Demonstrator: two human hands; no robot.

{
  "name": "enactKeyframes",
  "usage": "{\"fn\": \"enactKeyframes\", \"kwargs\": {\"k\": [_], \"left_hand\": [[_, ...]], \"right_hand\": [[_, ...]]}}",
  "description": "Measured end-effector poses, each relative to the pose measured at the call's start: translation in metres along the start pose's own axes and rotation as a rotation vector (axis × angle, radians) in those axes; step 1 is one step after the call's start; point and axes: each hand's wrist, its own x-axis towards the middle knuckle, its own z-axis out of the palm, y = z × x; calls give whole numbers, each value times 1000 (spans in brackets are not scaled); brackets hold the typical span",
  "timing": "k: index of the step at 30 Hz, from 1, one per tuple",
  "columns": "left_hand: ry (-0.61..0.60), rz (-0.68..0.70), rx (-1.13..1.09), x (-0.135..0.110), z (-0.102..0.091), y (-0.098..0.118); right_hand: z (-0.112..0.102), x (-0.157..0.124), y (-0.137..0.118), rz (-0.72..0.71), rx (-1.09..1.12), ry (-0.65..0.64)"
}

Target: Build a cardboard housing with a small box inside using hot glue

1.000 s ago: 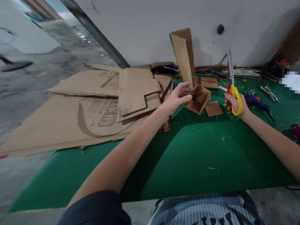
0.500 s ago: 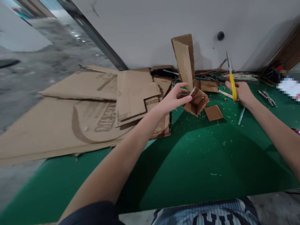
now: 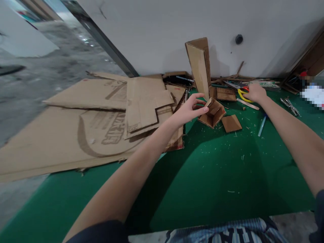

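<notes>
My left hand (image 3: 191, 108) is at a small open-topped cardboard box (image 3: 214, 118). The thumb lies over the box's left edge and the other fingers curl behind it, gripping it lightly. At the back of the table my right hand (image 3: 257, 92) is closed on a pair of scissors (image 3: 243, 96) with yellow and red handles. The blades point left, low over a pile of scraps. A small cardboard square (image 3: 231, 123) lies just right of the box. Behind the box stands a tall folded cardboard piece (image 3: 199, 65).
Large flattened cardboard sheets (image 3: 101, 131) cover the left side of the green table (image 3: 215, 179). Thin cardboard strips lie along the white wall (image 3: 162, 37). On the right are a flat stick (image 3: 248, 104), a pale blue stick (image 3: 262, 126) and a metal tool (image 3: 290, 106).
My right hand has lowered the scissors from upright to lying nearly flat over the scraps at the back. My left hand stays at the small box.
</notes>
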Motion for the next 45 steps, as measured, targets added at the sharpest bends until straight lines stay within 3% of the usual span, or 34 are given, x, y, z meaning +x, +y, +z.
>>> {"fn": "enactKeyframes", "kwargs": {"k": [12, 18, 23, 25, 28, 32, 35, 38, 41, 45], "left_hand": [[-22, 14, -24, 1, 4, 0], [-32, 34, -15, 6, 3, -1], [-28, 46, -6, 8, 1, -2], [-33, 48, 5, 6, 1, -2], [-45, 42, 3, 3, -1, -4], [-57, 34, -28, 2, -7, -8], [-32, 29, -44, 3, -9, -9], [-45, 23, -33, 4, -11, -7], [-80, 12, 19, 3, -15, -4], [-160, 0, 184, 0, -29, 1]], "right_hand": [[16, 12, 16, -41, -7, 179], [11, 5, -2, -45, 96, 177], [3, 3, -27, -54, 95, 72], [-1, -3, -34, -61, 109, 109], [-3, -28, -39, -167, 223, 267], [8, -96, -41, -360, 353, 368], [23, -155, -44, -487, 406, 372], [34, -194, -45, -559, 344, 366], [37, -206, -45, -551, 301, 333], [36, -199, -46, -519, 311, 259]]}}
